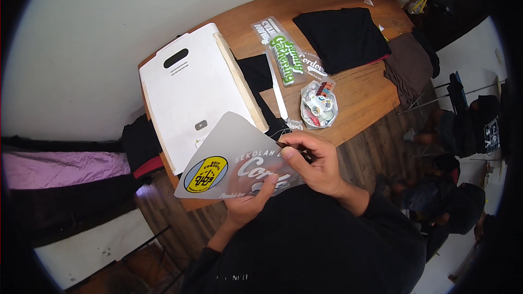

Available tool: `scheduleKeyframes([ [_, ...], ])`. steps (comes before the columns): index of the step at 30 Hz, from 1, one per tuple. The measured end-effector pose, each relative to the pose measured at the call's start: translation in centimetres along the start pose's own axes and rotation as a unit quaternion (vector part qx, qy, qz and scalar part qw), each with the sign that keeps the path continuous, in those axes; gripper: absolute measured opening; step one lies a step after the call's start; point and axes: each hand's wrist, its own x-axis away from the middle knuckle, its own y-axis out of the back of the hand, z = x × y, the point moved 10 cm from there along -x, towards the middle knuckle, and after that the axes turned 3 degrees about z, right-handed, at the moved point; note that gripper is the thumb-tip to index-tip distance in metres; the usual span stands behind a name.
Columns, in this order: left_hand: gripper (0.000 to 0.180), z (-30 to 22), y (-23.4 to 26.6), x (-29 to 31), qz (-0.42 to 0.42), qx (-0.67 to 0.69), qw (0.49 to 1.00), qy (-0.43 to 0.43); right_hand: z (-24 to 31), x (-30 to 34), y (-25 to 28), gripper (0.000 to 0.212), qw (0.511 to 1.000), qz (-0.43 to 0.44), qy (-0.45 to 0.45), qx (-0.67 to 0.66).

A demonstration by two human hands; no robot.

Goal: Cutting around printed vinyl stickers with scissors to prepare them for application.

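A hand could pass over the brown wooden tabletop at its right side, between the round, pale plastic tub and the crumpled dark-brown cloth. On the left, the bulky white casing with a black oval slot blocks the way, and the frosted translucent sheet with a yellow round emblem screens part of its near end.
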Motion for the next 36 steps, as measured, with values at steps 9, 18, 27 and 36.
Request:
scheduleKeyframes([
  [9,0.07,0.9,-0.1,0.6,0.047,-0.024,0.999,0.001,0.1,0.0,0.0,0.017,1.0,-0.006,0.0,0.001],
  [18,0.07,1.7,0.1,1.2,0.058,-0.067,0.996,0.0,0.2,0.1,0.2,0.017,1.0,-0.028,0.011,-0.006],
  [27,0.07,1.9,0.1,0.8,0.047,-0.023,0.998,0.038,-0.2,0.0,0.2,0.017,1.0,-0.022,0.0,-0.002],
  [36,0.054,2.0,0.4,0.4,-0.015,0.009,0.997,0.081,0.0,-0.2,0.1,0.017,1.0,-0.024,0.001,-0.015],
])
